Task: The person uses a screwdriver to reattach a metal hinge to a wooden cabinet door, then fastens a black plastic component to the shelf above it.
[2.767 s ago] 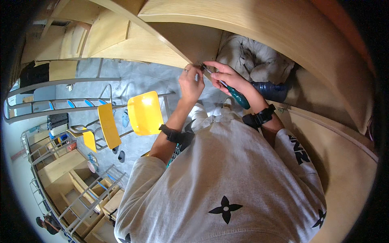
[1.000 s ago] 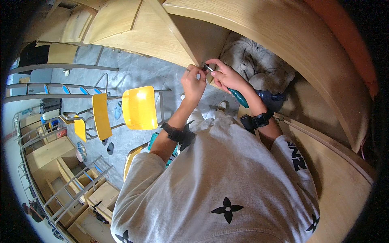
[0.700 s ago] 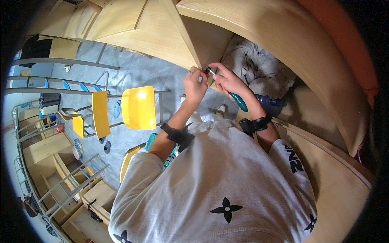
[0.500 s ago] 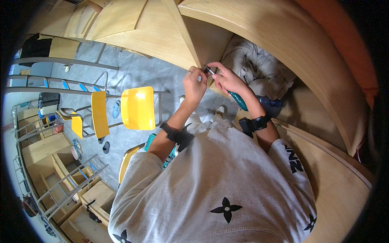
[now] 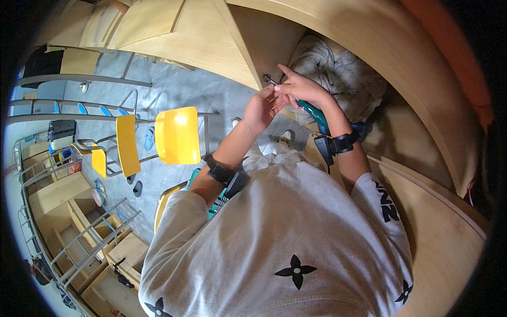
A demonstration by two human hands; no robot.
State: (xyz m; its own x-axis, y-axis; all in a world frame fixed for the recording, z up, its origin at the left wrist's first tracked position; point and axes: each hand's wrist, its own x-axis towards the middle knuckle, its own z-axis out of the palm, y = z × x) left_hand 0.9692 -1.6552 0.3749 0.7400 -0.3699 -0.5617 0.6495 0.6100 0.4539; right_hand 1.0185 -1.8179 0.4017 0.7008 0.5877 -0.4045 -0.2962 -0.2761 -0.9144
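Observation:
My right hand (image 5: pixel 305 90) is closed around a screwdriver with a green handle (image 5: pixel 313 113), its index finger stretched out. The metal shaft points at a small dark metal fitting (image 5: pixel 266 78) on the edge of a light wooden cabinet panel (image 5: pixel 232 47). My left hand (image 5: pixel 260 110) is just left of it, its bent fingertips closed at the shaft beside the right fingers. Exactly what the left fingertips pinch is partly hidden.
Crumpled pale bedding (image 5: pixel 338 79) lies inside the cabinet compartment. A wooden board (image 5: pixel 422 232) runs along my right. Yellow chairs (image 5: pixel 177 136) and a metal ladder (image 5: pixel 79 110) stand to the left. Slippers (image 5: pixel 138 188) lie on the grey floor. A green case (image 5: pixel 214 208) shows below my left forearm.
My left hand has moved from the fitting down toward the right fingers, uncovering the fitting. My right hand has shifted slightly, its index finger now pointing up and away.

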